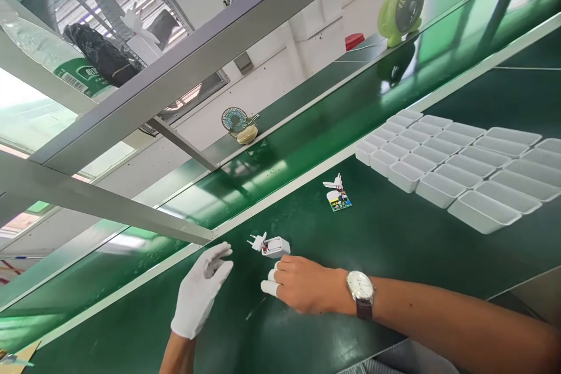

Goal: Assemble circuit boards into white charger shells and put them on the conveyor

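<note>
A white plug-in charger housing [277, 246] lies on the green bench, with a white two-pin plug piece [258, 242] at its left end and a bit of red wire between them. To its left, my left hand [203, 286], in a white glove, is open with the thumb apart from the fingers and nothing in it. Just below the housing is my right hand [302, 284], with white finger cots on its fingertips and a wristwatch above it. Its fingers are loosely bent and apart, with nothing visible in them. Farther back lies a circuit board [339, 203] with another white plug piece [337, 182].
Rows of white open-topped boxes [484, 213] stand at the right. A shiny green belt [307, 128] runs behind the bench's pale edge rail. A green fan [401, 9] and a small round fan [236, 123] stand beyond it. A metal frame post [131, 210] slants across the left.
</note>
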Tool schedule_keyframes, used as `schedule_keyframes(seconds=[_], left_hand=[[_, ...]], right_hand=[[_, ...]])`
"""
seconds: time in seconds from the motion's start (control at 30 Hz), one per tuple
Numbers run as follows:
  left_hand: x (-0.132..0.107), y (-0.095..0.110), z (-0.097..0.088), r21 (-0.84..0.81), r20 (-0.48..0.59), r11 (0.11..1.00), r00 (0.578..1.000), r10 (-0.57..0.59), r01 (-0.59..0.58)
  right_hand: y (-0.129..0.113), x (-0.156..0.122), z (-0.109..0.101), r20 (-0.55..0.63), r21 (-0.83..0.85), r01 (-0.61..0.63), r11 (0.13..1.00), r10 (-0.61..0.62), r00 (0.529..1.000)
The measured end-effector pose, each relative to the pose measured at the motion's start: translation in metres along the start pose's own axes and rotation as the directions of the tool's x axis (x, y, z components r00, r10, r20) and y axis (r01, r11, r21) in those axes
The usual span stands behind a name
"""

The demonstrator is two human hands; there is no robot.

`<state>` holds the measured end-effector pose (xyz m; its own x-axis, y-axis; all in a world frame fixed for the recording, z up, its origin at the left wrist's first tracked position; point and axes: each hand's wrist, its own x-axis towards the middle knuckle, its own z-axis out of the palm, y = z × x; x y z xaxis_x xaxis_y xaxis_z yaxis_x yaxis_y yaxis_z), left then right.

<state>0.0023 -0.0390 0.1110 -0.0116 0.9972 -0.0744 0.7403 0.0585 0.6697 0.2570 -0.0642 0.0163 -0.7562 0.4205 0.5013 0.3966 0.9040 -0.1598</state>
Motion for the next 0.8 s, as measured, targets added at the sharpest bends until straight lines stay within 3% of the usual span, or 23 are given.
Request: schedule_keyframes(seconds=[0.07, 0.17, 0.27, 0.37, 0.5, 0.6, 0.67, 0.8], left_hand=[[0.014, -0.006, 0.012, -0.014, 0.059, 1.000, 0.998, 0.010, -0.009], [0.025, -0.007, 0.049, -0.183, 0.163, 0.983, 0.986, 0.033, -0.003], [0.030, -0.001, 0.087, -0.463, 0.202, 0.886, 0.978, 0.060, 0.041], [0.038, 0.005, 0.107, -0.610, 0.230, 0.788, 0.970, 0.076, 0.083], [0.047, 0.000, 0.108, -0.729, 0.234, 0.670, 0.971, 0.054, 0.138], [0.051, -0.009, 0.103, -0.885, 0.207, 0.430, 0.978, 0.015, 0.181], [0.053, -0.013, 0.100, -0.942, 0.204, 0.268, 0.979, -0.010, 0.200], [0.054, -0.019, 0.097, -0.963, 0.258, 0.077, 0.966, -0.025, 0.259]], right_hand=[[0.000, -0.001, 0.003, -0.029, -0.005, 0.059, 0.998, -0.059, 0.998], [0.000, -0.001, 0.010, -0.068, 0.007, 0.118, 0.993, -0.117, 0.991], [0.001, -0.001, 0.011, -0.074, 0.036, 0.145, 0.989, -0.142, 0.987], [0.002, -0.003, 0.010, -0.078, 0.067, 0.147, 0.987, -0.141, 0.987], [-0.001, -0.003, 0.011, -0.139, 0.111, 0.168, 0.980, -0.152, 0.978], [-0.004, 0.000, 0.010, -0.264, 0.218, 0.169, 0.961, -0.108, 0.959], [-0.003, 0.002, 0.006, -0.342, 0.328, 0.135, 0.935, -0.016, 0.940], [0.002, 0.005, -0.009, -0.365, 0.548, -0.004, 0.836, 0.244, 0.898]])
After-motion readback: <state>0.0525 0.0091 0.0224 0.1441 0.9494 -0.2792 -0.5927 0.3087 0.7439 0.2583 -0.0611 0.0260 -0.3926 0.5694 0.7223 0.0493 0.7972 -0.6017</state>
